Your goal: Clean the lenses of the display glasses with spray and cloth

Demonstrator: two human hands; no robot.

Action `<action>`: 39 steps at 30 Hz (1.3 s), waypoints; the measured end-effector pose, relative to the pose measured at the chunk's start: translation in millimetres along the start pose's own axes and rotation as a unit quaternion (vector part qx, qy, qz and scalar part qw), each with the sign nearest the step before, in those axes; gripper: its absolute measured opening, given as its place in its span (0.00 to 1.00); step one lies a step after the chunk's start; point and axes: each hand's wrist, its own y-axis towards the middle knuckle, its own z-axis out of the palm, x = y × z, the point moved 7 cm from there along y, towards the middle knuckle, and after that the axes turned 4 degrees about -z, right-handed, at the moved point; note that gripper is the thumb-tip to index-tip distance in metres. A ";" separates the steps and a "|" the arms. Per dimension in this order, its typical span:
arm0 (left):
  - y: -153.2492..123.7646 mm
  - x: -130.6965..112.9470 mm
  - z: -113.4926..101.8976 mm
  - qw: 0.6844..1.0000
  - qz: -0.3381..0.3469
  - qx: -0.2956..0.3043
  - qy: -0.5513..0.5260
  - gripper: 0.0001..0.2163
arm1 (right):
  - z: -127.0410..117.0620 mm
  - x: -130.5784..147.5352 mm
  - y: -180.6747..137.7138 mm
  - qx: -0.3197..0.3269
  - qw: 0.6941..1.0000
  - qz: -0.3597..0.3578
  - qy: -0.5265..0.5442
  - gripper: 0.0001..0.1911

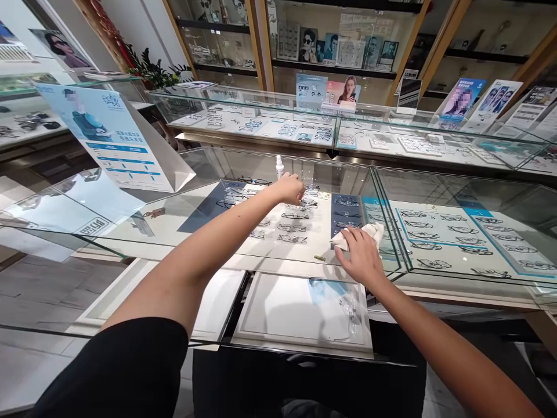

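Note:
My left hand (290, 188) reaches far forward over the glass display counter (226, 232), with its fingers curled downward. What lies in those fingers, if anything, is hidden. Just behind it stands a white spray bottle (279, 165), its lower part covered by the hand. On the right, my right hand (362, 254) presses a crumpled white cloth (373, 232) against the glass top, fingers bent over it. Under the glass are rows of eyeglasses (292, 238), some hidden by my left arm. A small yellow-green strip (319, 257) shows between the hands and the near edge.
A blue-and-white tent sign (117, 139) stands on the counter's left. Another glass case (418, 200) with eyeglasses adjoins on the right. Below the near edge, a white tray (282, 313) holds papers. Farther back is a second display counter (261, 130) with upright signs.

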 end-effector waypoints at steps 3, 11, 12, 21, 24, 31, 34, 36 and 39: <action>2.3 -1.7 0.6 1.000 -0.014 0.012 0.002 0.10 | 1.0 -0.8 -0.2 0.008 1.000 0.004 -0.001 0.29; -44.3 -9.8 -29.9 0.998 0.004 0.005 -0.070 0.08 | 3.1 -3.4 -1.7 0.004 1.000 0.004 0.004 0.30; -59.4 -12.3 -35.6 0.995 0.014 0.015 -0.100 0.08 | 2.9 -3.5 -1.8 0.003 1.000 0.004 0.004 0.29; -230.0 -79.9 10.0 0.928 0.064 0.240 -0.276 0.06 | 1.3 -3.3 -4.5 0.001 1.000 -0.005 -0.007 0.29; -254.9 -93.4 58.2 0.935 0.018 0.233 -0.268 0.05 | 0.0 -2.6 -5.3 0.001 1.000 -0.004 -0.014 0.29; -230.0 -76.2 141.1 0.981 -0.010 0.107 -0.162 0.08 | -2.7 -0.7 -6.3 0.005 1.000 -0.005 -0.020 0.29; -198.2 -41.0 155.0 0.996 -0.037 0.010 -0.078 0.10 | -3.1 -1.2 -7.5 0.004 1.000 -0.005 -0.023 0.29; -178.2 -11.1 160.6 0.995 -0.067 -0.044 -0.059 0.11 | -3.3 -1.6 -8.3 0.002 1.000 -0.006 -0.026 0.29; -153.9 33.6 168.1 0.989 -0.107 -0.087 -0.051 0.15 | -3.5 -0.9 -9.1 0.000 0.999 -0.012 -0.030 0.28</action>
